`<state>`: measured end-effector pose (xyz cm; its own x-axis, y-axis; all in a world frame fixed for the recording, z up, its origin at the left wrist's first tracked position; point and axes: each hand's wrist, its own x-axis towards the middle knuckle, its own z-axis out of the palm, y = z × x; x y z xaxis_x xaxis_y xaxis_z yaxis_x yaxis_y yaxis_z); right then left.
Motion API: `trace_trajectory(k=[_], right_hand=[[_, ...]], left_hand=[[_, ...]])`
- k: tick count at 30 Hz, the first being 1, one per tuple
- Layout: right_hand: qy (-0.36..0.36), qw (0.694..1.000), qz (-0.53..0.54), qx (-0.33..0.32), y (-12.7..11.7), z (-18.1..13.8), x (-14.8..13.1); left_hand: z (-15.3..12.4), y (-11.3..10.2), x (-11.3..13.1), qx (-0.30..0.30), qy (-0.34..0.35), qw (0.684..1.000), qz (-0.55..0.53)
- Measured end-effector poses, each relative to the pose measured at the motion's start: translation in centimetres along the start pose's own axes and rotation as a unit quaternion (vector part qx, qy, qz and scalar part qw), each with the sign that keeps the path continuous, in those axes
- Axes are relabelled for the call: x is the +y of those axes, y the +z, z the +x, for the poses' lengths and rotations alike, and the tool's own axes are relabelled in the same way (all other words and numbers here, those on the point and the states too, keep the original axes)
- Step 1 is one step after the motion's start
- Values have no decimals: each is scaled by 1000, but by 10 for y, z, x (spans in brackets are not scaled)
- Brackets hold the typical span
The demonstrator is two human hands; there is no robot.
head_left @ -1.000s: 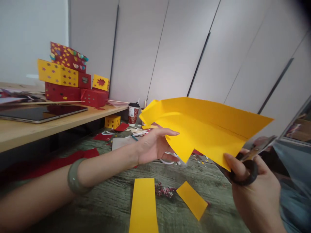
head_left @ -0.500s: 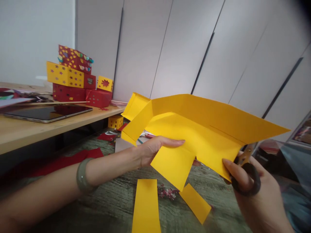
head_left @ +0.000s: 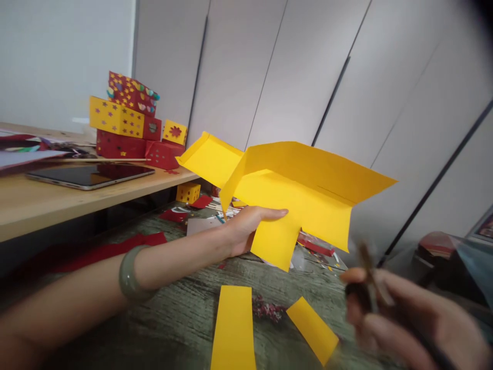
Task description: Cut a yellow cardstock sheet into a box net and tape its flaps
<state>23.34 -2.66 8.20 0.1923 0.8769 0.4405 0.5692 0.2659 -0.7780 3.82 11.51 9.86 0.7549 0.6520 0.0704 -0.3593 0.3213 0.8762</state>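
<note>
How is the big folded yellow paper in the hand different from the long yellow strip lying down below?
The big folded yellow paper is held up in the air by the left hand; the long yellow paper strip lies flat on the greenish wooden surface. The folded paper has creases and raised flaps; the strip is one plain rectangle. The folded paper is much wider; the strip is narrow. Both are bright yellow paper.

Soft, even daylight; right hand (head_left: pixel 404 321) motion-blurred; top-right corner vignetted dark; wide-angle bending at edges; faint tablet (head_left: pixel 90 176) glare.
</note>
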Motion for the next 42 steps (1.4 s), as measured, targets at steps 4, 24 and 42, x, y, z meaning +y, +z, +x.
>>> trace_trajectory(k=[4, 24, 42], right_hand=[[104, 981, -7, -162, 20, 2, -9], [170, 965, 4, -200, 12, 10, -13], [152, 974, -23, -164, 16, 6, -26]], left_hand=[[-6, 3, 2, -17, 3, 1000, 1], [-20, 17, -1, -41, 35, 998, 38], [-20, 16, -5, -51, 50, 997, 23]])
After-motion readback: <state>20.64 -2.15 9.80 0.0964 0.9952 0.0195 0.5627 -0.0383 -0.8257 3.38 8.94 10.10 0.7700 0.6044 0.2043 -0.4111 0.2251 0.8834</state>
